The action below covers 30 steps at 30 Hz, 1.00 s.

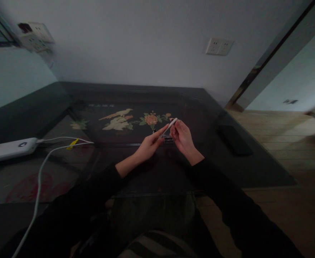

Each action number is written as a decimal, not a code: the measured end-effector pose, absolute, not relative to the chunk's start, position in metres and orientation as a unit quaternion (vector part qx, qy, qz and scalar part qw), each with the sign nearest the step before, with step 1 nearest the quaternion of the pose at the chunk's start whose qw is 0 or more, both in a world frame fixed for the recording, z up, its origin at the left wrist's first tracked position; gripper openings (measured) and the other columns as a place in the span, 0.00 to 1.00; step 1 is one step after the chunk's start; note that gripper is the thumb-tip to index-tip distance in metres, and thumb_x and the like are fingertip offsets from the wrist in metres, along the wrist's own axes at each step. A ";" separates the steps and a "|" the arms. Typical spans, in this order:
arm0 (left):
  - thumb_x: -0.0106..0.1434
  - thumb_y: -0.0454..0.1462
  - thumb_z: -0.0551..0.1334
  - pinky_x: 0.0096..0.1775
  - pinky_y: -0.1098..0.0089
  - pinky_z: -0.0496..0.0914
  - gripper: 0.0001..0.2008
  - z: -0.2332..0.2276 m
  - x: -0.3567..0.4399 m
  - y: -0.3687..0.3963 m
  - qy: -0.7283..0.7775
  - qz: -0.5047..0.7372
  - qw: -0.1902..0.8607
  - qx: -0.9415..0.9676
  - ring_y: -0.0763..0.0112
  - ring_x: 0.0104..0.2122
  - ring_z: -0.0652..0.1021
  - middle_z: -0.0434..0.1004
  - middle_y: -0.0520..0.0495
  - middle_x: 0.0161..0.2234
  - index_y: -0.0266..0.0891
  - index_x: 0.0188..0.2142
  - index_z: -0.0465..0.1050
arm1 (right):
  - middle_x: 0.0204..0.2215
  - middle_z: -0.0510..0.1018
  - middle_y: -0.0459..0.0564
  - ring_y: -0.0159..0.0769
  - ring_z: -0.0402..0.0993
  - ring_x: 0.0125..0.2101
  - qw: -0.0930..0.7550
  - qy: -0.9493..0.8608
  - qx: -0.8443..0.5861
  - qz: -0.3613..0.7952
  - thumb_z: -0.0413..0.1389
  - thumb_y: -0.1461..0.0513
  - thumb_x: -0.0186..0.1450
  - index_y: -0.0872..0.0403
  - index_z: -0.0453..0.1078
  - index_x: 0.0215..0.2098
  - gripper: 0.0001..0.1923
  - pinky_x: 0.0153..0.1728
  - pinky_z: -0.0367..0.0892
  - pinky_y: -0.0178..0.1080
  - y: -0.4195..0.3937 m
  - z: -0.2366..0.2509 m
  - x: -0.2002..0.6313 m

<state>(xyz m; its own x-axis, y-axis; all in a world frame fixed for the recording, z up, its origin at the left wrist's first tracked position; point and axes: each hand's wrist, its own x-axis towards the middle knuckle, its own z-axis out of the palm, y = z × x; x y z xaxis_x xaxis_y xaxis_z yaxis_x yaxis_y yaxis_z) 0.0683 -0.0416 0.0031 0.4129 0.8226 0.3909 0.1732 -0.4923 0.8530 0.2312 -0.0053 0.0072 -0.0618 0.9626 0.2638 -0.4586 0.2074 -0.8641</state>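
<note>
A thin white object (173,123), slim and tilted, is held between my two hands over the dark table; its kind is not clear. My left hand (149,144) is closed on its lower left end, thumb and fingers pressed together. The fingers of my right hand (183,138) curl in a pinch at its upper right end. Just below the object, between my hands, sits a small shiny, box-like thing (168,139), partly covered by the fingers. A small dark item (154,131) shows beside my left fingertips.
The dark glossy table (157,179) carries a bird-and-flower picture (120,120). A white power bank (12,149) with a white cable (39,179) is at left. A flat black object (234,139) lies at right. Behind is a wall with sockets (219,46).
</note>
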 end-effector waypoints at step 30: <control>0.68 0.36 0.56 0.35 0.72 0.70 0.28 0.006 0.070 -0.045 0.336 0.430 0.411 0.730 0.72 0.31 0.74 0.80 0.43 0.40 0.38 0.66 0.59 | 0.17 0.63 0.36 0.25 0.54 0.17 0.622 -0.449 -0.282 0.575 0.66 0.44 0.54 0.51 0.73 0.37 0.23 0.17 0.51 0.33 -0.008 0.012 0.232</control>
<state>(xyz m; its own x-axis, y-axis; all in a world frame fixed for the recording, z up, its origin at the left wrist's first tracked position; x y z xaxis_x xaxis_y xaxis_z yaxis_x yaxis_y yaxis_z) 0.0696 -0.0454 0.0062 0.4036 0.8444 0.3522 0.1368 -0.4364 0.8893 0.2320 -0.0076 0.0119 -0.0663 0.9697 0.2351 -0.4631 0.1788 -0.8681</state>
